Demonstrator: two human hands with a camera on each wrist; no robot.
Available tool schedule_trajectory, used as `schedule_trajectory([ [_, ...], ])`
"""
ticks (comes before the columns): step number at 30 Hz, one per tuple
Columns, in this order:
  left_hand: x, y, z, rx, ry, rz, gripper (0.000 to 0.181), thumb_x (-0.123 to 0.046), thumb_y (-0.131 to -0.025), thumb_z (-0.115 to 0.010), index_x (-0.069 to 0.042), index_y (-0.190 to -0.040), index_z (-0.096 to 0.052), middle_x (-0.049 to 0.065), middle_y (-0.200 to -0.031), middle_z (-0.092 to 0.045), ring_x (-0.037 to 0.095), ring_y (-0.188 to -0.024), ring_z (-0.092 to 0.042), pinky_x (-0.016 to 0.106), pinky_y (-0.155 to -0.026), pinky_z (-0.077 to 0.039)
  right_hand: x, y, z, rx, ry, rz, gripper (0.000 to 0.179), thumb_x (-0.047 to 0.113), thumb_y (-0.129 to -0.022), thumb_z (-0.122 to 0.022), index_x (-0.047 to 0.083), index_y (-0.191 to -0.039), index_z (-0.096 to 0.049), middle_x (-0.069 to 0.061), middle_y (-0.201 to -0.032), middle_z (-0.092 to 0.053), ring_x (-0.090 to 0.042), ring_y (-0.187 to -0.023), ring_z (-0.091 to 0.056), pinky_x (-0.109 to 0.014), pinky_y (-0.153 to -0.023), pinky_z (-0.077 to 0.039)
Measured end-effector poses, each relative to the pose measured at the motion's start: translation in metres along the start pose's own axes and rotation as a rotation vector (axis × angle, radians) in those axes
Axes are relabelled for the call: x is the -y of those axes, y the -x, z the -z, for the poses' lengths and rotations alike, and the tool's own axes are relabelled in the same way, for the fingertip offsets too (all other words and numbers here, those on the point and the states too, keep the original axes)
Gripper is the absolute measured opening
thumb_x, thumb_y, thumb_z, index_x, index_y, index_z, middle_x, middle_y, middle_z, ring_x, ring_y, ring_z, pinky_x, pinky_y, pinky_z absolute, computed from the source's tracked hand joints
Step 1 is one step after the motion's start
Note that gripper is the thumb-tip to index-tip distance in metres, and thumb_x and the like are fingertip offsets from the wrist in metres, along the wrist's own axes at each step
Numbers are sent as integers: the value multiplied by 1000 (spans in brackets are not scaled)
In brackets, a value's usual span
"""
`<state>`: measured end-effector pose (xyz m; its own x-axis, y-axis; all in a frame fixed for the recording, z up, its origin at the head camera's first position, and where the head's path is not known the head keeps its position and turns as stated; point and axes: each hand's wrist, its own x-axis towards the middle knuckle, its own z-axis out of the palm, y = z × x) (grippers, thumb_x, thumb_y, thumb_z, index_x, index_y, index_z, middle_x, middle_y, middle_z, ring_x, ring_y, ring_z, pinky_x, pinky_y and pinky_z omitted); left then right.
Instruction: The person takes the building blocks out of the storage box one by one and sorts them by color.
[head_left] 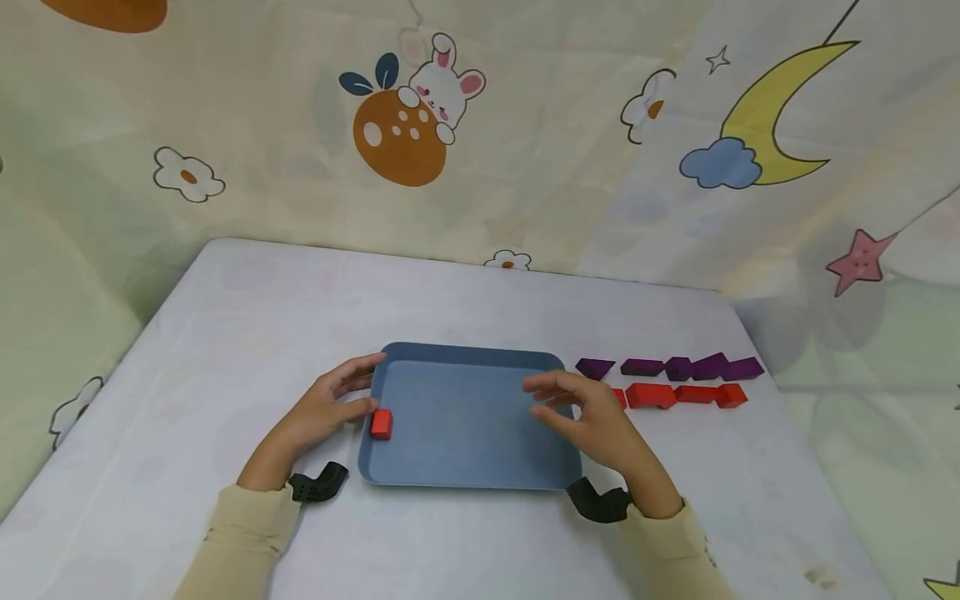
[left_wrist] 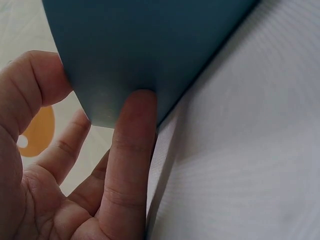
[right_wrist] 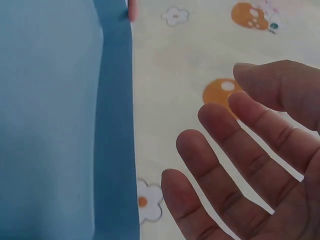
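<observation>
A blue tray [head_left: 472, 417] lies on the white table in the head view. My left hand [head_left: 330, 408] holds its left edge. In the left wrist view one fingertip presses the outer wall of the tray [left_wrist: 145, 45], and the thumb reaches over the rim. Just beside that thumb, a small red block [head_left: 382, 424] stands inside the tray against its left side. My right hand [head_left: 592, 417] hovers over the tray's right edge, its fingers spread and loosely bent. Between those fingers [right_wrist: 200, 155] and the tray wall a gap shows in the right wrist view.
Right of the tray runs a row of purple blocks [head_left: 642, 367], with a row of red blocks [head_left: 651, 396] in front of it. My right hand partly covers the red row's left end. A cartoon-print cloth [head_left: 300, 125] hangs behind the table.
</observation>
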<state>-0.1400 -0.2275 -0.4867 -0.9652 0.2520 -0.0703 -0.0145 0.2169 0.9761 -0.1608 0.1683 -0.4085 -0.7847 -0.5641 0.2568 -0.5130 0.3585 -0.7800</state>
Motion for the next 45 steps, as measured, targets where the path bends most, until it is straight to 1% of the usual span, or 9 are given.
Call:
schedule_trajectory([
  [3, 0, -1, 0, 4, 9, -1, 70, -5, -101, -72, -4, -165, -42, 27, -163, -44, 50, -145, -47, 29, -91, -57, 6, -7, -13, 29, -31, -14, 29, -3, -96, -78, -3, -125, -74, -20, -121, -76, -39, -107, -74, -42, -92, -62],
  [7, 0, -2, 0, 9, 27, 3, 70, -5, -101, -72, -3, -164, -42, 28, -163, -45, 50, -145, -46, 28, -92, -56, 14, -16, -33, 72, -85, -52, 30, -1, -97, -78, -6, -126, -72, -22, -125, -75, -41, -110, -73, -46, -95, -61],
  [15, -1, -5, -2, -1, 14, 25, 71, -5, -100, -73, -5, -164, -43, 27, -162, -46, 49, -146, -47, 31, -90, -56, 27, -29, -69, 121, -108, -82, 33, 2, -97, -79, -4, -129, -73, -21, -128, -75, -40, -112, -74, -44, -96, -61],
  [18, -1, -5, -2, 0, 16, 28, 71, -6, -100, -74, -5, -164, -44, 26, -163, -45, 49, -146, -46, 33, -91, -56, 30, -33, -81, 145, -117, -113, 34, 4, -98, -79, -3, -131, -72, -20, -130, -74, -39, -115, -73, -44, -97, -61],
  [22, 0, -5, -1, 7, 22, 28, 70, -7, -101, -73, -6, -164, -43, 26, -164, -44, 49, -147, -45, 36, -92, -55, 33, -38, -96, 180, -154, -161, 36, 4, -98, -78, -3, -133, -71, -20, -133, -73, -38, -117, -71, -49, -100, -59],
  [25, 0, -5, 0, 12, 22, 21, 69, -6, -101, -72, -5, -164, -43, 26, -165, -44, 49, -147, -45, 37, -94, -55, 34, -42, -108, 201, -164, -187, 38, 4, -97, -79, -4, -134, -71, -18, -134, -73, -36, -118, -71, -47, -101, -58],
  [33, 0, -4, 1, 7, 18, 9, 68, -4, -101, -71, -3, -164, -43, 26, -165, -44, 50, -147, -46, 31, -95, -54, 37, -50, -137, 196, -106, -243, 44, 3, -95, -82, -2, -137, -69, -15, -129, -75, -31, -115, -72, -36, -99, -59],
  [41, 2, -4, 2, 6, 30, -1, 68, -4, -101, -71, -2, -163, -43, 28, -163, -45, 50, -145, -47, 31, -90, -56, 40, -61, -160, 123, 21, -298, 48, 5, -92, -86, 0, -136, -70, -13, -122, -78, -28, -106, -74, -34, -91, -60],
  [45, 2, -3, 2, 1, 26, 0, 68, -3, -101, -71, -2, -163, -44, 28, -163, -46, 50, -145, -47, 31, -89, -56, 41, -65, -168, 102, 89, -291, 44, 9, -91, -88, 2, -132, -73, -11, -118, -79, -25, -101, -74, -33, -89, -58],
])
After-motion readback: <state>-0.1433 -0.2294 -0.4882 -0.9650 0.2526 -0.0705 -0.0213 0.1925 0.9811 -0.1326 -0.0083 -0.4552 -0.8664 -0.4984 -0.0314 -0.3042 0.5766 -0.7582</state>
